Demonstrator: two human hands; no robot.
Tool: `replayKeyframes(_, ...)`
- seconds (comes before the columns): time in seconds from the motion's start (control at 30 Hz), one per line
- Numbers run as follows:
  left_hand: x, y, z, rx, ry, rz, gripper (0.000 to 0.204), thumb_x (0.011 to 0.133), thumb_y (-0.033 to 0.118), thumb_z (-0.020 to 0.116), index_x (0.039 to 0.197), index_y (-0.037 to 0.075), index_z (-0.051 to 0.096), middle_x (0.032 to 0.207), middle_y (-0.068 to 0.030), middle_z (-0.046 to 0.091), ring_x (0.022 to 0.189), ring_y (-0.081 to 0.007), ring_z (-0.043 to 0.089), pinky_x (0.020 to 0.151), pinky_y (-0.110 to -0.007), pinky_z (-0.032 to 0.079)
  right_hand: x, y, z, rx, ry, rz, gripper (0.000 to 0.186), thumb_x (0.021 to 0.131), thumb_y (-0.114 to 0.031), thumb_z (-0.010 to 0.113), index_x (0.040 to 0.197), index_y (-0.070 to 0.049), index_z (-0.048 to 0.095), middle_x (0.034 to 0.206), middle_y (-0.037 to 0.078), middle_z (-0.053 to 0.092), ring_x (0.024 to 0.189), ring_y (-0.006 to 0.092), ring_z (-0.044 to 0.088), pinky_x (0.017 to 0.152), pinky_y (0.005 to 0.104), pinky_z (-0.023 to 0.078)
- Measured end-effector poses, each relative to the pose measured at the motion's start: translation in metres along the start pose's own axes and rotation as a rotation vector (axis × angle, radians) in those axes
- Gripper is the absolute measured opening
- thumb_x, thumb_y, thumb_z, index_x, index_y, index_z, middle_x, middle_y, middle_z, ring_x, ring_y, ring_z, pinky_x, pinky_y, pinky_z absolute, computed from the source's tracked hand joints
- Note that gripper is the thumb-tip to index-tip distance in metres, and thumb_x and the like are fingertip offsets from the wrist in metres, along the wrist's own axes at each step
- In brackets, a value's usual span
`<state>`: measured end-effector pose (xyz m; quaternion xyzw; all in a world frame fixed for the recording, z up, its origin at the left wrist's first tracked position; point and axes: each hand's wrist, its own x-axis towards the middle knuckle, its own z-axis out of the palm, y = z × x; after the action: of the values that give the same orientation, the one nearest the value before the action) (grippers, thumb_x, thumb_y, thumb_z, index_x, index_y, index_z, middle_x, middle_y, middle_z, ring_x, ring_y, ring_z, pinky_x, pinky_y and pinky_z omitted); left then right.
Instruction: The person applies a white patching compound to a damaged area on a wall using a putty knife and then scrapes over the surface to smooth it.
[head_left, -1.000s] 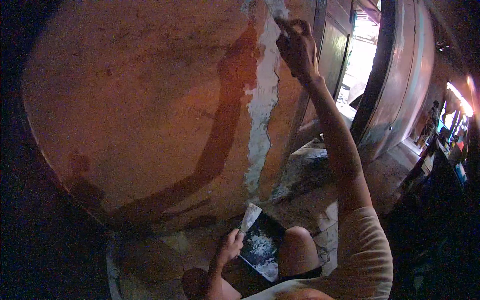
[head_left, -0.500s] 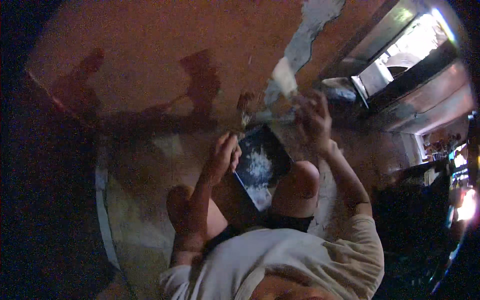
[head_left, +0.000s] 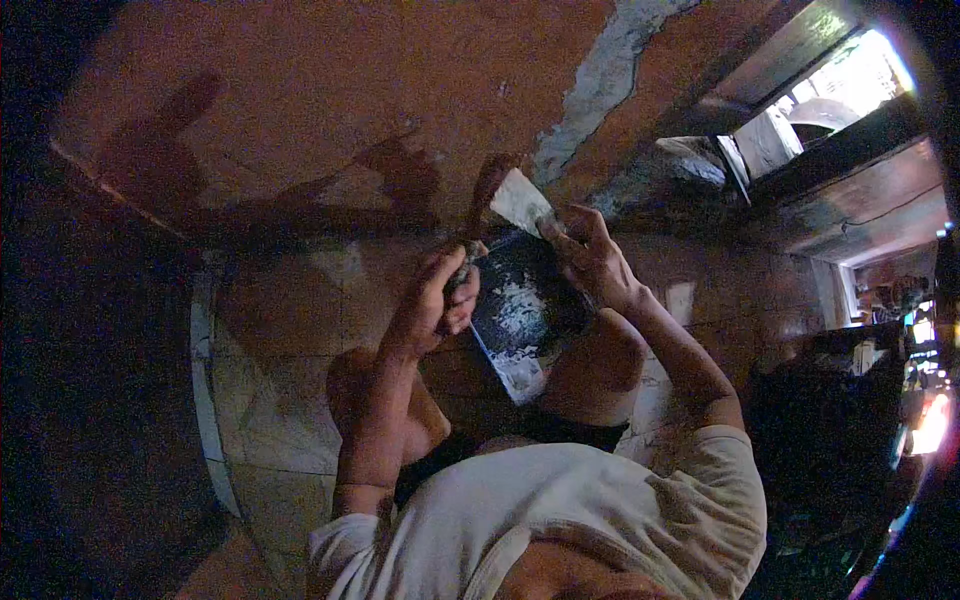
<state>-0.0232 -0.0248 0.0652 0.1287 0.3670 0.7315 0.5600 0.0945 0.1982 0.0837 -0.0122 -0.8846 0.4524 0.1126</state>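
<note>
My right hand (head_left: 597,262) grips a putty knife with a pale, smeared blade (head_left: 516,196), angled up and left over a black tray (head_left: 555,285). My left hand (head_left: 437,300) is closed round the handle of a second scraper (head_left: 466,262), held upright at the tray's left; its blade is dark and hard to make out near the pale one, and I cannot tell if they touch. The tray lies between my bent knees, smeared with white paste. Beyond it, a ragged grey-white patch (head_left: 600,90) runs up the orange-brown wall (head_left: 300,80).
A tiled floor (head_left: 275,390) surrounds me. At upper right stands a bright opening (head_left: 840,75) with a dark frame and panels (head_left: 870,195). Dark piled objects (head_left: 830,380) sit at my right. The wall's foot crosses just beyond the tray.
The view has tilted down. My right hand has come down from high on the wall patch to above the tray, bringing its blade close to my left hand's scraper.
</note>
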Motion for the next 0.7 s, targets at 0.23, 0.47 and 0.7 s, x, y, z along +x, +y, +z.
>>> replayKeyframes(0.23, -0.006, 0.023, -0.003, 0.124, 0.125, 0.073, 0.031, 0.09, 0.03, 0.035, 0.102, 0.004, 0.044, 0.053, 0.0017, 0.036, 0.037, -0.006, 0.034, 0.033, -0.021, 0.03, -0.036, 0.024, -0.032, -0.171, 0.045, -0.022, 0.032, 0.086, -0.013, 0.045, 0.116, -0.004, 0.043, 0.105, 0.011, 0.05, 0.087, 0.016, 0.052, 0.074, 0.0289, 0.043)
replayKeyframes(0.47, 0.011, -0.007, -0.01, 0.833, 0.411, 0.468, 0.03, 0.088, 0.023, 0.043, 0.104, -0.002, 0.044, 0.059, -0.0034, 0.047, 0.051, -0.0117, 0.045, 0.046, -0.027, 0.036, -0.008, 0.019, -0.045, 0.226, 0.265, 0.147, 0.029, 0.086, -0.01, 0.045, 0.112, 0.003, 0.044, 0.097, 0.008, 0.055, 0.083, 0.0115, 0.051, 0.072, 0.0261, 0.043)
replayKeyframes(0.7, -0.001, 0.008, 0.009, 0.643, 0.337, 0.171, 0.027, 0.088, 0.025, 0.041, 0.101, 0.002, 0.046, 0.055, 0.0006, 0.041, 0.042, -0.0066, 0.038, 0.038, -0.023, 0.033, 0.006, 0.024, -0.033, 0.326, 0.253, 0.134, 0.03, 0.085, -0.006, 0.044, 0.115, 0.001, 0.044, 0.098, 0.007, 0.055, 0.084, 0.011, 0.052, 0.075, 0.0242, 0.042)
